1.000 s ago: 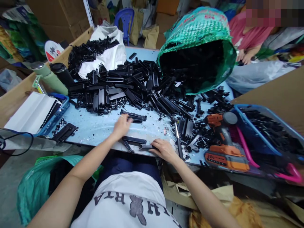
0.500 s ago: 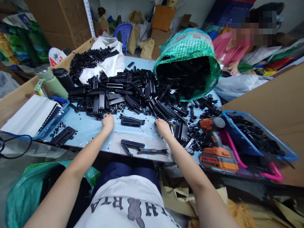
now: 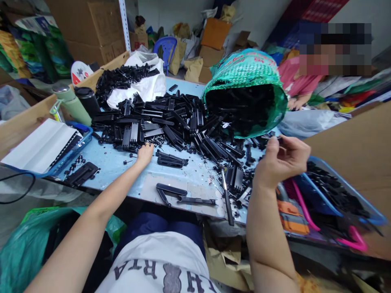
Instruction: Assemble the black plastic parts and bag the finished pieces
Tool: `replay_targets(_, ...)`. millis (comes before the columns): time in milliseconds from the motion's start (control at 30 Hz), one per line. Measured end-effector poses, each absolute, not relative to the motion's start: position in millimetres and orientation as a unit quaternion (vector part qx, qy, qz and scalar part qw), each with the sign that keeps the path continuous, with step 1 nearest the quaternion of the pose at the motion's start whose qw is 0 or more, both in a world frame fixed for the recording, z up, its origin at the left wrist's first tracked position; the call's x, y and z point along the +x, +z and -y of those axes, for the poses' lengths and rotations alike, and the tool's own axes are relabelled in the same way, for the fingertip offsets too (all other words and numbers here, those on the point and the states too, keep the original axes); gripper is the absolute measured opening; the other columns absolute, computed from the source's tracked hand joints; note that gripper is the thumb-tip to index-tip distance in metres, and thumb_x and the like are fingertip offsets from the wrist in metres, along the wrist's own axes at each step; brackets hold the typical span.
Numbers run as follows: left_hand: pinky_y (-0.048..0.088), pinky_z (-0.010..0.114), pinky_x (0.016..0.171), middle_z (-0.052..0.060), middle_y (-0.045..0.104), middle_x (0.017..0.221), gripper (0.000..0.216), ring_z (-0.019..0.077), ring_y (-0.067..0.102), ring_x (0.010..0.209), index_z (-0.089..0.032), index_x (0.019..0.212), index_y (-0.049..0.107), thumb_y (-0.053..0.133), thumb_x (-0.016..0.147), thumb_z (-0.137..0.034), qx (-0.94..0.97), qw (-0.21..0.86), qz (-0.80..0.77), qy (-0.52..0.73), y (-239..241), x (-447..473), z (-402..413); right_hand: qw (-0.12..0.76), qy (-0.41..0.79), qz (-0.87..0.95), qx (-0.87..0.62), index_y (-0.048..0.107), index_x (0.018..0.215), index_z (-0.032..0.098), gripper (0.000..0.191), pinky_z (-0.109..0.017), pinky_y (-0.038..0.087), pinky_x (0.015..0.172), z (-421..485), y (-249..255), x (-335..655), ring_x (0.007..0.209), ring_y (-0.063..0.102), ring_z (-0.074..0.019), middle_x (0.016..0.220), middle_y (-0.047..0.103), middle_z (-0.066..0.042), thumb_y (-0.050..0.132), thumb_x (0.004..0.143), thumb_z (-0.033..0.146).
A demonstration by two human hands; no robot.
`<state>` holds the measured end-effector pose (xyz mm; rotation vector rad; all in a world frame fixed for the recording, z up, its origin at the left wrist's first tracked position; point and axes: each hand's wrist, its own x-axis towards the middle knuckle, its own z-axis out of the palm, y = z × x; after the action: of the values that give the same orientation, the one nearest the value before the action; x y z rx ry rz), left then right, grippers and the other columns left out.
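Head view, thin black part (image 3: 273, 138) pinched by the raised right hand (image 3: 282, 159) at 3 o'clock, green sack (image 3: 244, 69) at 1 o'clock filled with black parts, blue basket (image 3: 320, 201) at 4 o'clock likewise, left hand (image 3: 145, 153) laid at the parts pile (image 3: 165, 118), grip not discernible.

White tee (image 3: 146, 256) w/ grey block letters + figure print; navy trousers (image 3: 159, 224); forearms (image 3: 100, 211) bare.

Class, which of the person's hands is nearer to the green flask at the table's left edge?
Left. The left hand sits by the black parts pile, right of the green flask; the right hand, pinching a black piece, is raised across beside the green sack.
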<state>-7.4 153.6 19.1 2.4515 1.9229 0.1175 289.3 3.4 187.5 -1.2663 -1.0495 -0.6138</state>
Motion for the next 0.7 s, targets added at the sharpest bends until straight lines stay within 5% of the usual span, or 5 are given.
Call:
replay_targets(200, 0.045, 0.034, 0.082, 0.019, 0.058, 0.104, 0.038, 0.0245, 0.057, 0.098, -0.008, 0.109, 0.053, 0.025, 0.085, -0.001, 0.785, 0.039, -0.617, 0.049, 14.7, -6.8, -152.3, 0.462, 0.032, 0.686, -0.561, 0.063, 0.089, 0.019, 0.013, -0.030, 0.054, 0.068, 35.7, 133.7, 232.1, 0.076, 0.061, -0.0145, 0.088, 0.064, -0.005, 0.058, 0.083, 0.030)
replay_targets(367, 0.043, 0.033, 0.089, 0.014, 0.058, 0.109, 0.036, 0.0226, 0.055, 0.102, -0.012, 0.117, 0.051, 0.033, 0.086, -0.008, 0.787, 0.068, -0.603, 0.111, 11.5, -26.5, -115.8, 0.390, 0.214, 0.659, -0.606, 0.063, 0.085, 0.019, 0.024, -0.028, 0.055, 0.064, 52.7, 57.8, 214.7, 0.067, 0.063, -0.0145, 0.079, 0.064, -0.006, 0.053, 0.085, 0.041)
replay_targets(533, 0.052, 0.028, 0.071, 0.006, 0.062, 0.089, 0.026, 0.0135, 0.061, 0.070, -0.015, 0.102, 0.062, 0.048, 0.087, -0.030, 0.683, 0.280, -0.543, 0.400, 17.6, -35.7, -50.1, 0.373, 0.247, 0.636, -0.629, 0.063, 0.084, 0.018, 0.028, -0.029, 0.054, 0.064, 57.4, 36.4, 217.9, 0.067, 0.063, -0.0159, 0.079, 0.065, -0.007, 0.052, 0.084, 0.044)
replay_targets(700, 0.054, 0.027, 0.065, 0.005, 0.061, 0.090, 0.026, 0.0094, 0.060, 0.061, -0.016, 0.094, 0.064, 0.049, 0.087, -0.035, 0.618, 0.339, -0.524, 0.478, 13.8, -23.9, 1.4, 0.291, 0.193, 0.689, -0.635, 0.062, 0.088, 0.019, 0.025, -0.029, 0.052, 0.070, 65.4, 44.4, 212.4, 0.073, 0.062, -0.0165, 0.084, 0.064, -0.007, 0.045, 0.090, 0.037)
